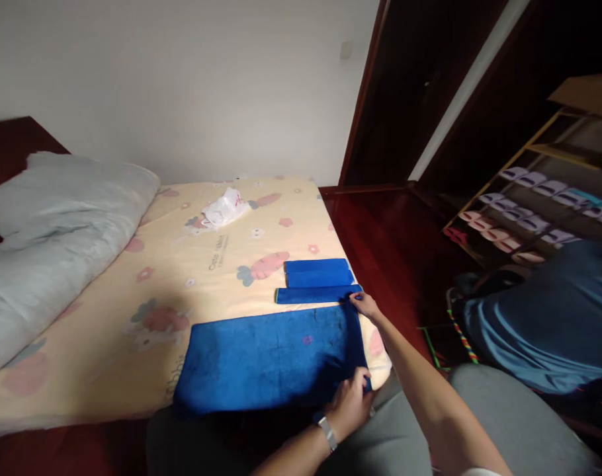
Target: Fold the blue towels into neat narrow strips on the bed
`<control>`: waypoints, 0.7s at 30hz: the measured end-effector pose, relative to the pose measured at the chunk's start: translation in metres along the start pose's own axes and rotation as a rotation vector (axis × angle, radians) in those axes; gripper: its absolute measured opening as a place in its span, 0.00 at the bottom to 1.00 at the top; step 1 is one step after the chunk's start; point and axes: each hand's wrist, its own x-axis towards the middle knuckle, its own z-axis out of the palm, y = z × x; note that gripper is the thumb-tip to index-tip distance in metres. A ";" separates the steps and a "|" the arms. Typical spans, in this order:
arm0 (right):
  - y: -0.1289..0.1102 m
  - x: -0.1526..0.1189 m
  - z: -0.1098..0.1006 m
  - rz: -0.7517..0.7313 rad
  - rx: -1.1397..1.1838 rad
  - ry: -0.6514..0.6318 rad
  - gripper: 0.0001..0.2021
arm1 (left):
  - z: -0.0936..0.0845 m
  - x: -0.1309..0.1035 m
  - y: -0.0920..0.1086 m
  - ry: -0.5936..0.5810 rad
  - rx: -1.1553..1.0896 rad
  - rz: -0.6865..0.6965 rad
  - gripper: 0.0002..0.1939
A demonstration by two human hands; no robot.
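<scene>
A blue towel (271,357) lies spread at the near edge of the bed, its right edge turned over in a narrow strip. My left hand (351,400), with a watch on the wrist, pinches the towel's near right corner. At the far right corner of the same towel, my right hand (364,305) has its fingers closed on the cloth. Just beyond are a narrow folded blue cloth (311,295), close to my right fingertips, and a wider folded blue cloth (318,272) behind it.
A white plastic bag (225,208) sits farther back on the patterned bed sheet (221,277). A grey quilt (77,225) is piled at the left. On the right are a shoe rack (519,151) with slippers and a dark blue cloth-covered shape (544,317).
</scene>
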 end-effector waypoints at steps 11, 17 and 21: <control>-0.118 -0.004 0.052 -0.370 0.017 -0.553 0.09 | -0.081 -0.092 -0.086 0.288 -0.341 -0.245 0.24; -0.209 -0.014 0.144 -0.692 -0.086 -0.560 0.08 | -0.147 -0.156 -0.134 0.566 -0.309 -0.369 0.29; -0.267 -0.022 0.229 -0.832 -0.148 -0.553 0.08 | -0.195 -0.200 -0.181 0.860 -0.090 -0.543 0.31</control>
